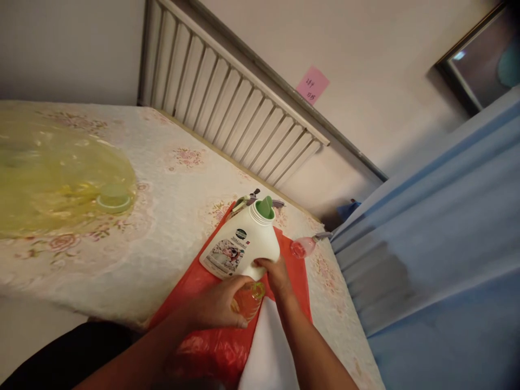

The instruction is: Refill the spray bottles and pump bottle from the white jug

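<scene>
A white plastic jug (239, 246) with a printed label and a green pour spout stands on a red plastic sheet (211, 346). My right hand (276, 273) touches the jug's lower side. My left hand (217, 303) is wrapped around a small clear container of orange liquid (247, 300) just in front of the jug's base.
The red sheet lies on a floral white cloth covering a table (162, 227). A large yellow translucent bottle with a green cap (60, 184) lies at the left. A small pink spray bottle (304, 246) lies to the right. White radiator (227, 103) behind, blue curtain (439, 244) at right.
</scene>
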A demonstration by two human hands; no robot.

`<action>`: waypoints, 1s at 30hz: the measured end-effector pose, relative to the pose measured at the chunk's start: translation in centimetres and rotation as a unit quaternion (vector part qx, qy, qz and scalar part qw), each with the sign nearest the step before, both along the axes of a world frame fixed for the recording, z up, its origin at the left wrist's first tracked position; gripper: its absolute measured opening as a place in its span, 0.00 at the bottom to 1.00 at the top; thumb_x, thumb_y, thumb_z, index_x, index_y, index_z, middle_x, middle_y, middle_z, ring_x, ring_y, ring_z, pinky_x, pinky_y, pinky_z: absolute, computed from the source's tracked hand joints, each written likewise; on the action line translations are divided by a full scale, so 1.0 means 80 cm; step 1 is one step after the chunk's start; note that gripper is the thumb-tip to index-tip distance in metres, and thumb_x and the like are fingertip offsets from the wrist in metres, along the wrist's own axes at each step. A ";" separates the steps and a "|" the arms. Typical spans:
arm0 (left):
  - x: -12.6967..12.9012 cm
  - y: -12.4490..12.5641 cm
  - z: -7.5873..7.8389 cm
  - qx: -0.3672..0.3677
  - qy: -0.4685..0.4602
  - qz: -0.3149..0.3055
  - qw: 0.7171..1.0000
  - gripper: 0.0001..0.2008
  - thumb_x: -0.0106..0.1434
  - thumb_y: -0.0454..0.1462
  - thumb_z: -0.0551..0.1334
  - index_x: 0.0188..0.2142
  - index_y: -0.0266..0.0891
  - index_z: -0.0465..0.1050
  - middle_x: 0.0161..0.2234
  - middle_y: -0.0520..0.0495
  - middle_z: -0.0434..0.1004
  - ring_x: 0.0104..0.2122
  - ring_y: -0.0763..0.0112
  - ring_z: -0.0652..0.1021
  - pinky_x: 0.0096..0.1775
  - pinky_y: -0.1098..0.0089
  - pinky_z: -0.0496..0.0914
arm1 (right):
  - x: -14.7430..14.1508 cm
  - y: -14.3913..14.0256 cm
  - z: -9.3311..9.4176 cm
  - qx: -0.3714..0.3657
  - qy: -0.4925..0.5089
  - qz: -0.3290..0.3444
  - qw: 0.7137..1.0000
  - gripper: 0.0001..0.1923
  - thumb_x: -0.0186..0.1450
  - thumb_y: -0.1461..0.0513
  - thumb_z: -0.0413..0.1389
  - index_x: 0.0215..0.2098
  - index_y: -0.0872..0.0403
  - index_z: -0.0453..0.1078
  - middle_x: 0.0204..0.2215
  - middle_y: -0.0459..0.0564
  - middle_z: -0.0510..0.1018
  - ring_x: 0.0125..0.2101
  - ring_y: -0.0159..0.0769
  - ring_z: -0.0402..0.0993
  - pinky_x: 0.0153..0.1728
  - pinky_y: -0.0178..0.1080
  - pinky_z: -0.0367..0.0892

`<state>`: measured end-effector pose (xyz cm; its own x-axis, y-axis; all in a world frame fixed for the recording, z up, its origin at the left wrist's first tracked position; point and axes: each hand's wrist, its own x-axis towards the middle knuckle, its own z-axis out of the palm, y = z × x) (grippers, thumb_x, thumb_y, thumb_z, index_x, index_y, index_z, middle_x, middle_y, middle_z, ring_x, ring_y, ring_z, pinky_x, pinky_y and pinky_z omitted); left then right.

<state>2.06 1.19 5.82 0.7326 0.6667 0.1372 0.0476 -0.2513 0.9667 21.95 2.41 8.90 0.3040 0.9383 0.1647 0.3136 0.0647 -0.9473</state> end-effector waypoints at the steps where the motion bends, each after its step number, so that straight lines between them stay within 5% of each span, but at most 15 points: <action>1: 0.001 0.000 -0.001 0.002 -0.003 -0.003 1.000 0.36 0.45 0.33 0.70 0.56 0.47 0.69 0.55 0.47 0.75 0.56 0.49 0.73 0.57 0.56 0.68 | -0.001 0.004 0.001 -0.004 0.005 0.004 1.000 0.06 0.50 0.59 0.60 0.24 0.54 0.71 0.19 0.44 0.77 0.21 0.35 0.70 0.25 0.36 0.67; 9: 0.005 0.002 -0.015 -0.008 -0.020 -0.020 1.000 0.36 0.46 0.36 0.71 0.57 0.51 0.69 0.56 0.49 0.74 0.56 0.47 0.73 0.56 0.57 0.70 | -0.021 0.041 0.024 -0.002 0.028 0.022 0.999 0.06 0.48 0.59 0.60 0.21 0.51 0.67 0.12 0.38 0.68 0.15 0.29 0.59 0.19 0.32 0.56; 19: 0.012 0.001 -0.019 0.002 -0.018 -0.008 1.000 0.33 0.44 0.35 0.71 0.52 0.50 0.71 0.50 0.51 0.77 0.52 0.50 0.76 0.53 0.61 0.72 | -0.067 0.080 0.051 0.043 0.042 -0.004 0.998 0.09 0.47 0.59 0.61 0.24 0.54 0.67 0.12 0.35 0.66 0.14 0.27 0.59 0.18 0.31 0.55; 25: 0.008 0.000 -0.011 0.010 -0.019 0.001 1.000 0.33 0.44 0.36 0.71 0.52 0.51 0.72 0.51 0.51 0.77 0.52 0.49 0.76 0.52 0.60 0.72 | -0.059 0.085 0.107 0.093 0.044 -0.024 0.994 0.09 0.48 0.60 0.62 0.23 0.54 0.67 0.12 0.36 0.67 0.14 0.27 0.60 0.19 0.32 0.55; 30: 0.011 0.001 -0.012 0.005 -0.039 0.025 0.999 0.33 0.44 0.34 0.69 0.53 0.48 0.73 0.52 0.48 0.78 0.52 0.46 0.76 0.52 0.59 0.73 | -0.032 0.055 0.164 0.117 0.025 -0.058 0.991 0.08 0.49 0.61 0.63 0.23 0.55 0.69 0.11 0.37 0.67 0.15 0.27 0.60 0.20 0.32 0.56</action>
<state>2.91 1.29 4.89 0.6844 0.7012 0.1998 -0.0157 -0.2599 0.9655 19.41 6.80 22.01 0.4205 0.8346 0.3558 0.2856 0.2505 -0.9250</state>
